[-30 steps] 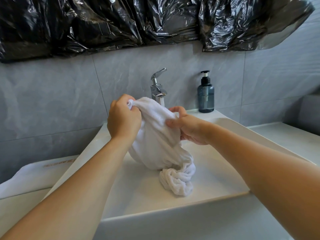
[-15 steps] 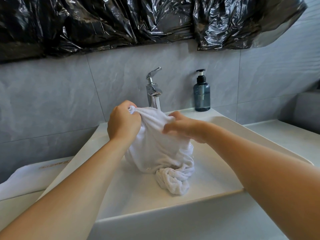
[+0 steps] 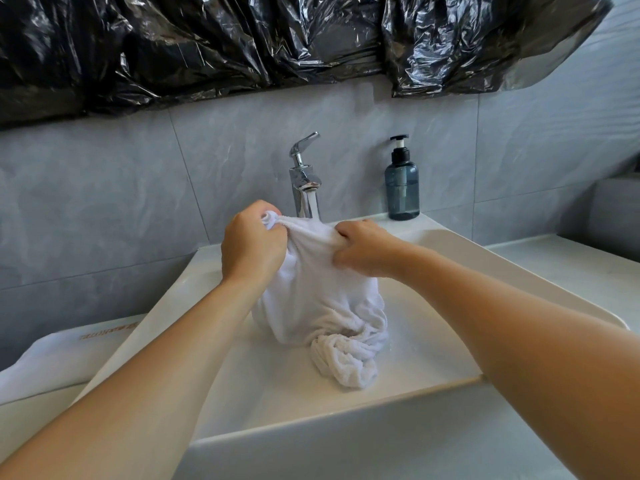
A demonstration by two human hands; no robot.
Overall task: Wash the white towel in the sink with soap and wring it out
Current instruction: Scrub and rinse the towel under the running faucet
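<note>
A wet white towel (image 3: 322, 306) hangs bunched over the white sink (image 3: 433, 344), its twisted lower end lying on the basin floor. My left hand (image 3: 251, 249) grips the towel's top left end in a fist. My right hand (image 3: 365, 249) grips the same top edge a little to the right, stretching the cloth between the two hands. Behind the towel stands a chrome faucet (image 3: 304, 178), with water running from its spout. A dark blue soap pump bottle (image 3: 401, 181) stands at the sink's back right corner.
Grey tiled wall behind, with black plastic sheeting (image 3: 277, 43) taped across its top. A white folded cloth or bag (image 3: 59, 358) lies on the counter left of the sink. Counter (image 3: 571, 265) continues to the right.
My right hand has shifted lower and closer to the left hand along the towel's top. The towel bundle has sunk a little toward the basin.
</note>
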